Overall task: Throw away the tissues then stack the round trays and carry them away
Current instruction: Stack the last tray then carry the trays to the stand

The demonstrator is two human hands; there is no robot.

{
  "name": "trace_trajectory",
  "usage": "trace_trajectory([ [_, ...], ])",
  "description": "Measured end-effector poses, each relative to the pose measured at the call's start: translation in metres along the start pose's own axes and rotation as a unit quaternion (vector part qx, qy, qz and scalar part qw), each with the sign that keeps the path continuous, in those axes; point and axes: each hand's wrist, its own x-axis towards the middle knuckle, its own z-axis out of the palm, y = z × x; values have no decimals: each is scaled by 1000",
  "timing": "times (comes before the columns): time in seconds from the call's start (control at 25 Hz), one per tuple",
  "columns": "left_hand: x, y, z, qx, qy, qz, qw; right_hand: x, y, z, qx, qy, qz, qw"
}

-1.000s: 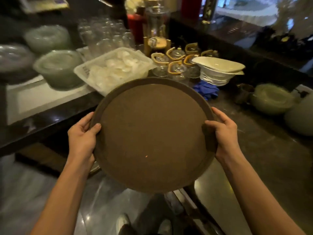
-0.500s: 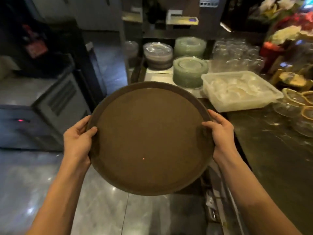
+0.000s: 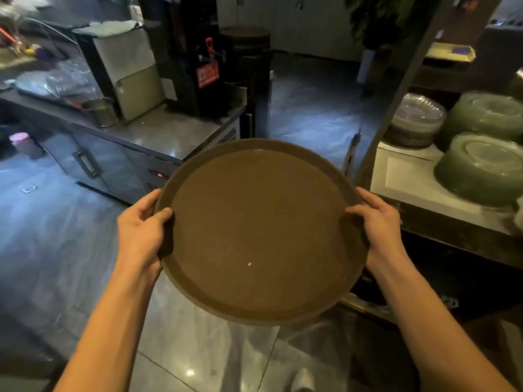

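Observation:
A round brown tray (image 3: 260, 230) fills the middle of the head view, held level in front of me above the floor. My left hand (image 3: 140, 233) grips its left rim with the thumb over the edge. My right hand (image 3: 379, 224) grips the right rim the same way. Only the top tray's face shows; whether others lie stacked beneath it is hidden. The tray's surface is bare apart from a tiny reddish speck (image 3: 249, 263). No tissues are in sight.
A steel counter (image 3: 158, 134) with a metal cup (image 3: 100, 111) and machines (image 3: 198, 58) stands at the left. A shelf (image 3: 418, 188) with stacks of green plates (image 3: 481, 168) is at the right. A tiled aisle (image 3: 314, 108) runs ahead between them.
The view has swung left, away from the counter with glasses and the white basket. The steel counter and the aisle have come into view. Both hands keep the same grip on the tray.

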Motion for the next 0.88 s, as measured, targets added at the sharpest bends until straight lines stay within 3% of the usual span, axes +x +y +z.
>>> trace_trajectory([
  [0.48,201,27,113,-5,41,5,999,227,-46,116,-1,-40,-2,999],
  [0.88,396,65,232,-36,3,4,999,397,-96,215,-24,-17,-28,999],
])
